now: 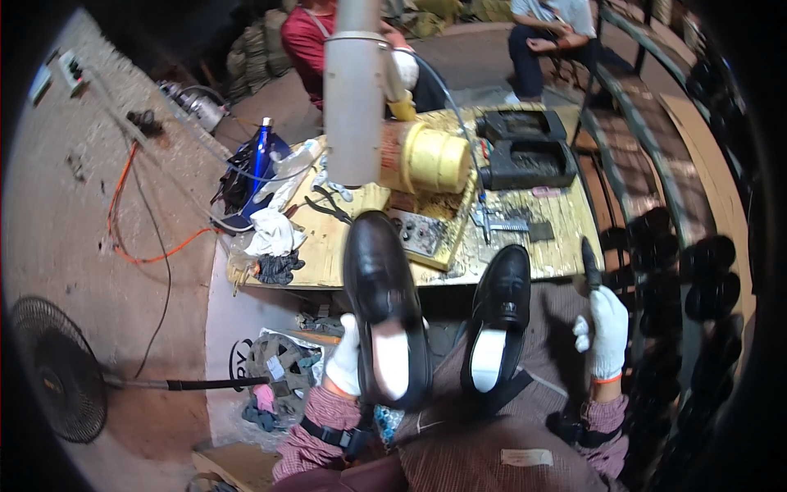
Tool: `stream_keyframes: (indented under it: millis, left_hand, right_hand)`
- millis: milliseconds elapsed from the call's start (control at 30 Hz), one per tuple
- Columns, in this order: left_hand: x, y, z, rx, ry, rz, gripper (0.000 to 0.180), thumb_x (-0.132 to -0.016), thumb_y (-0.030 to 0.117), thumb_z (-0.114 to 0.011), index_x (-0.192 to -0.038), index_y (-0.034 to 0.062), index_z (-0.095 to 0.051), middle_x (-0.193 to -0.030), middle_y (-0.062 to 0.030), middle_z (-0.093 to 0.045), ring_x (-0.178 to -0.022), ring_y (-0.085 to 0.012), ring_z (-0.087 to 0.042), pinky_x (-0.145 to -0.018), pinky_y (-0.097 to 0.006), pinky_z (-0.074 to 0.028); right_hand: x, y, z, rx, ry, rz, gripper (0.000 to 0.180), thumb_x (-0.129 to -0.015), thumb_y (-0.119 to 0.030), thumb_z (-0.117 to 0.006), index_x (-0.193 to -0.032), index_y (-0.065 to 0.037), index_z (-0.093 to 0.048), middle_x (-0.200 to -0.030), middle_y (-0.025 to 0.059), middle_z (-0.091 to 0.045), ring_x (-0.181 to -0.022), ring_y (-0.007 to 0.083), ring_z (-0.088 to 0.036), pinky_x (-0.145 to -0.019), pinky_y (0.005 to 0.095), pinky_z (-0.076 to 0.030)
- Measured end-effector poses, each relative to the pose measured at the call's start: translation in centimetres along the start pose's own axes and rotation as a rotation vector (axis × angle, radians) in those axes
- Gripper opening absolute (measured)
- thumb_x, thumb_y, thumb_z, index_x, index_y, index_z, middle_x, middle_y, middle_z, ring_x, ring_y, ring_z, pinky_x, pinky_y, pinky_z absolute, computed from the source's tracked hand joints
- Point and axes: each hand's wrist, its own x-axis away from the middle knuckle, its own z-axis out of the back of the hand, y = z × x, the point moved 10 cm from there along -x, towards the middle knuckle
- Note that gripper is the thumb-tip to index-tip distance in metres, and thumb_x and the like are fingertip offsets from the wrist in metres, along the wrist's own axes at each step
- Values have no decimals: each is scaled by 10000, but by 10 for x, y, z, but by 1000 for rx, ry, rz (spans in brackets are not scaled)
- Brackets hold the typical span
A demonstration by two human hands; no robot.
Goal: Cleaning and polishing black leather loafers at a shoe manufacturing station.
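My left hand [345, 361], in a white glove, is closed on the side of a black loafer [379, 275] and holds it up, toe pointing away from me. A second black loafer [502, 287] with a pale insole rests on my lap, touched by neither hand. Off to the right, my gloved right hand [607, 330] grips a dark, pointed knife-like tool [590, 262], tip upward, apart from both shoes. Part of its handle is hidden in the fist. Behind the shoes stands the yellow worktable [320, 275].
On the table are a yellow machine [438, 158] with a grey duct [352, 107], black trays [533, 166], pliers [329, 205] and a blue bottle [262, 146]. A fan [57, 369] stands left. A shoe rack [648, 172] lines the right. Two people [307, 49] sit beyond.
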Motion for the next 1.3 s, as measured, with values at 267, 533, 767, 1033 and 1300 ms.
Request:
stream_keyframes:
  millis: [267, 533, 767, 1033, 1300]
  left_hand:
    - [13, -67, -24, -159, -25, 250, 795, -964, 580, -571, -1328, -126, -526, -1150, -327, -656, -960, -441, -697, -872, -535, -591]
    - [27, -97, -31, 27, -184, 617, 957, -877, 660, -681, -1467, -56, -447, -1339, -284, -603, -1164, -414, -646, -1046, -500, -534]
    - [21, -92, 58, -375, 229, 812, 758, -965, 522, -626, -1418, -69, -487, -1220, -245, -649, -1145, -368, -658, -1020, -492, -550]
    - [5, -79, 43, -113, 100, 614, 730, -975, 494, -622, -1419, -69, -486, -1200, -235, -653, -1130, -366, -661, -1018, -493, -550]
    - [-11, -54, 32, 156, -46, 294, 702, -986, 466, -617, -1419, -69, -485, -1180, -225, -657, -1114, -364, -664, -1016, -494, -550]
  right_hand:
    - [109, -97, -136, 1010, -418, 1067, 404, -877, -326, -765, -1166, -47, -721, -705, 38, -649, -588, 224, -665, -517, 345, -520]
    - [79, -92, -118, 1024, -283, 995, 249, -914, -340, -719, -985, -101, -700, -645, 39, -619, -518, 209, -624, -497, 367, -489]
    - [85, -95, -113, 1068, -306, 1043, 293, -910, -348, -725, -1007, -75, -687, -613, 47, -595, -527, 217, -642, -496, 386, -497]
    - [15, -59, -80, 1359, -86, 1015, 160, -924, -332, -655, -902, -180, -699, -791, 67, -675, -673, 274, -694, -565, 422, -530]
    - [-95, -17, -60, 1293, 73, 591, 398, -953, -388, -630, -1192, -70, -638, -924, 215, -707, -881, 403, -695, -776, 512, -534]
